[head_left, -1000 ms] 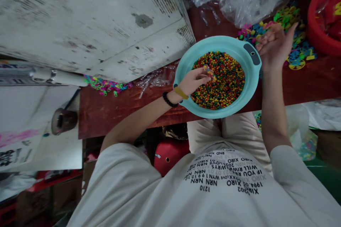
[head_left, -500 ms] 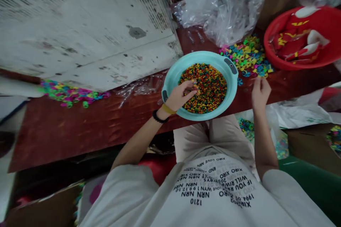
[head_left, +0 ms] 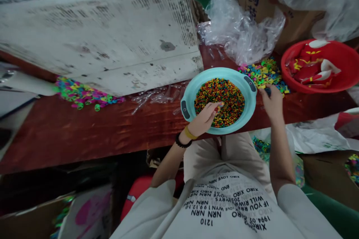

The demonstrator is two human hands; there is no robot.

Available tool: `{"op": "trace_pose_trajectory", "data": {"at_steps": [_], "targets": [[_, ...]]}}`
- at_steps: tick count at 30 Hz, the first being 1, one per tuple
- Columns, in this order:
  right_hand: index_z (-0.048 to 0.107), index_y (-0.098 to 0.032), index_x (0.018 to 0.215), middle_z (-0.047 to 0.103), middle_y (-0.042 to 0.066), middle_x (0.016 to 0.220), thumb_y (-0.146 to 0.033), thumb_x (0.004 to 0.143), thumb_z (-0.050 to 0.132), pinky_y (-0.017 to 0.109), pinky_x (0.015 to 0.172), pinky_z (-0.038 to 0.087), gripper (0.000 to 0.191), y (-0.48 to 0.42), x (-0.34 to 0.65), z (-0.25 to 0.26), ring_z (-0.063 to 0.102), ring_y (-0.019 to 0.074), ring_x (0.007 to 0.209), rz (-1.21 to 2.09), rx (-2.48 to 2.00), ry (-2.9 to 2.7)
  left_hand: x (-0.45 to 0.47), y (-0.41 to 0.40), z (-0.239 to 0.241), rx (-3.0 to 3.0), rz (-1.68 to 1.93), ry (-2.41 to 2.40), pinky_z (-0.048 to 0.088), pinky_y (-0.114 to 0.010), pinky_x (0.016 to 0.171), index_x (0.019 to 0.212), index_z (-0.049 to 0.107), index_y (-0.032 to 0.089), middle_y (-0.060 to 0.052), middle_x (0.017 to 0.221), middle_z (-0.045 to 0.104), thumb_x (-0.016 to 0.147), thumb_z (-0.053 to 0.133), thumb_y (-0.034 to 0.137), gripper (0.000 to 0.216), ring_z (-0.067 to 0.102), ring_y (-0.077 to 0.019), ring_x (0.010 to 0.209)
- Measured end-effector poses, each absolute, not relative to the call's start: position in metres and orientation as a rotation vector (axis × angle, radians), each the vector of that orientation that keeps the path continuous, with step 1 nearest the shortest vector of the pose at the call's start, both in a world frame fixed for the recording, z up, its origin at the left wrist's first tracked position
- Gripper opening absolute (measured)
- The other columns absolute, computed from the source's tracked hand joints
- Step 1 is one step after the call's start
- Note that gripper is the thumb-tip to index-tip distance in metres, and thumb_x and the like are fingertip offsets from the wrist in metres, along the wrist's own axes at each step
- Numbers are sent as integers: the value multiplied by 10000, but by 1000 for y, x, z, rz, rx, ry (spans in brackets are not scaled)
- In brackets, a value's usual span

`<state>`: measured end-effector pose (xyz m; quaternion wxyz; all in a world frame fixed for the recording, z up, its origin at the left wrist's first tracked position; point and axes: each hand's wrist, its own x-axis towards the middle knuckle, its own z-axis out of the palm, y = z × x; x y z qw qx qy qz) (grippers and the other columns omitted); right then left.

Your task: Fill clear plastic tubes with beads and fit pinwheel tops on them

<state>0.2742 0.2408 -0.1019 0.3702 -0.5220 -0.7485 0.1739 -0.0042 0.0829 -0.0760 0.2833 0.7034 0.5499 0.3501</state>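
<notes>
A light-blue basin (head_left: 218, 73) with grey handles holds many small colourful beads (head_left: 231, 99). Over these beads is my left hand (head_left: 206, 117), its fingers closed around several of them; whether they also hold a container is unclear. To the right of the basin, my right hand (head_left: 272, 102) is closed at the near edge of a pile of small bright plastic pieces (head_left: 262, 73). A small dark-blue plastic piece (head_left: 268, 91) shows between its fingers.
A red basin (head_left: 314, 89) with red packaging stands at the right. A large white carton (head_left: 134, 48) takes up the left of the red-brown table (head_left: 112, 130). Clear tubes (head_left: 157, 97) and another plastic pile (head_left: 86, 95) lie along its base. Plastic bags (head_left: 244, 26) lie behind.
The view has tilted up, so the table sits lower. My left hand has moved towards the middle of the beads. In my right hand a dark-blue piece now shows.
</notes>
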Motion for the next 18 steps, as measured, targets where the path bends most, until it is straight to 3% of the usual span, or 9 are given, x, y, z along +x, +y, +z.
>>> {"op": "trace_pose_trajectory", "data": {"at_steps": [3, 8, 13, 18], "targets": [[703, -238, 1210, 737, 119, 1146, -420, 1070, 579, 436, 977, 557, 261, 217, 269, -56, 695, 291, 1060, 700, -850, -2161, 5, 80, -73, 1762, 963, 1470, 556, -394, 1030, 1424, 627, 198, -129, 1207, 729, 1062, 385, 304, 448, 685, -240, 1070], [728, -201, 1215, 707, 135, 1098, -362, 1114, 494, 417, 932, 575, 302, 195, 235, -24, 693, 284, 1039, 948, -444, -2521, 17, 77, -66, 1513, 1096, 1528, 513, -285, 751, 1144, 712, 202, -19, 849, 693, 996, 367, 248, 379, 613, -167, 734], [746, -220, 1227, 698, 127, 1120, -373, 1127, 478, 408, 930, 571, 324, 194, 227, -27, 687, 271, 1053, 1052, -359, -2617, 13, 74, -57, 1592, 1040, 1590, 438, -285, 674, 998, 707, 219, 5, 749, 662, 936, 385, 228, 328, 587, -169, 669], [767, -184, 1116, 706, 126, 1010, -429, 1125, 472, 364, 826, 536, 384, 194, 226, -22, 686, 255, 930, 1149, -281, -2727, 9, 70, -49, 1867, 824, 1672, 440, -299, 693, 995, 718, 233, -28, 820, 753, 960, 416, 249, 305, 669, -198, 720]]}}
